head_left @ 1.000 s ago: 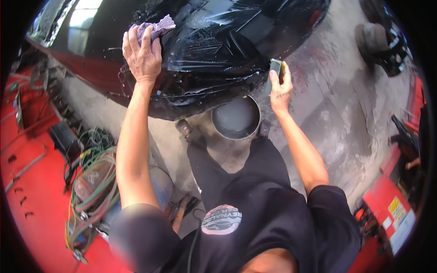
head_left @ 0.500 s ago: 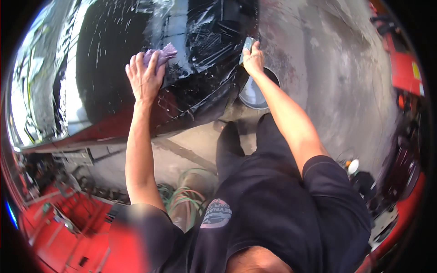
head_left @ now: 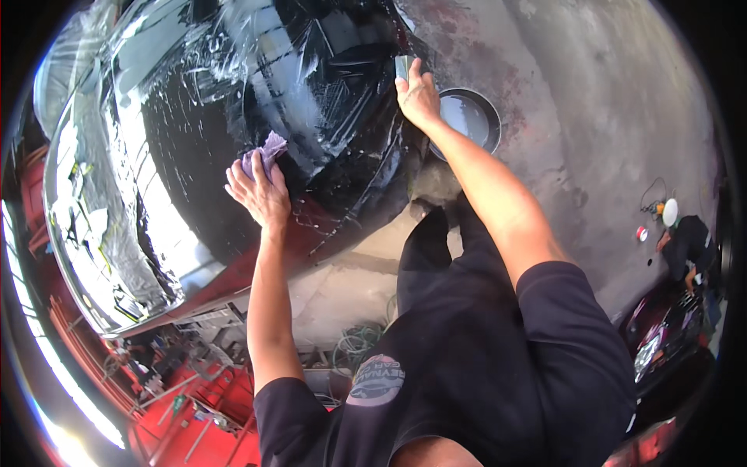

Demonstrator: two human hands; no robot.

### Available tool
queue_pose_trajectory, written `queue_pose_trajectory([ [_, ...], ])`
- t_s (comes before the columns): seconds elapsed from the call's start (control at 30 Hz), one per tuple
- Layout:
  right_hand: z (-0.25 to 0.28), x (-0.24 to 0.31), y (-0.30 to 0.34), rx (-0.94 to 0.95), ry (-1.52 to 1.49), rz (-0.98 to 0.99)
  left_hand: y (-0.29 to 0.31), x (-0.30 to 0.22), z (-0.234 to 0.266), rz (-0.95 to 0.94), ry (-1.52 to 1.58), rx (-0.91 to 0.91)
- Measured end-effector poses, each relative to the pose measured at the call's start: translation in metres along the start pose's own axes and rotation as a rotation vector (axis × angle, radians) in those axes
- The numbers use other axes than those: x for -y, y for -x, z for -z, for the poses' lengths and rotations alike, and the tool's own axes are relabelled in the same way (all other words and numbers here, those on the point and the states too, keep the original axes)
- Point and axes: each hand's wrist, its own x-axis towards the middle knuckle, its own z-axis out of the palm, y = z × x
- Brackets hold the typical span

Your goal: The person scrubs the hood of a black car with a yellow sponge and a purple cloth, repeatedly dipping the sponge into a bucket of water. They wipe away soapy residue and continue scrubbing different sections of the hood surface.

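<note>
A glossy black car panel (head_left: 194,171), wet and streaked with whitish liquid, fills the upper left. My left hand (head_left: 261,193) is closed around a crumpled purple cloth (head_left: 269,152), which rests on the panel. Farther right, at the panel's edge, my right hand (head_left: 420,96) grips a small grey-green block (head_left: 404,68), probably a sanding block. Its underside is hidden. Just right of that wrist, a round bucket (head_left: 497,123) holding greyish liquid stands on the floor.
Clear plastic sheeting (head_left: 101,210) covers part of the car at left. A coiled green hose (head_left: 358,342) lies below the panel. At far right, another person (head_left: 689,245) bends near a dark red car (head_left: 661,327). Red metal framing (head_left: 206,405) stands at lower left.
My view has turned, bringing the other person into sight at right. My left hand with the cloth sits lower on the panel; my right hand still holds the block near its edge.
</note>
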Motion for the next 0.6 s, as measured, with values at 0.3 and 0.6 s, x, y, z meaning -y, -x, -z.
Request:
queue_pose_trajectory([
  [0.3,-0.028,0.089,0.161,-0.144,-0.11,-0.032,-0.01,0.018,-0.012,-0.179,0.012,0.055],
  [0.6,-0.011,0.017,0.01,-0.304,-0.069,-0.234,-0.082,0.046,-0.005,-0.623,0.188,0.113],
])
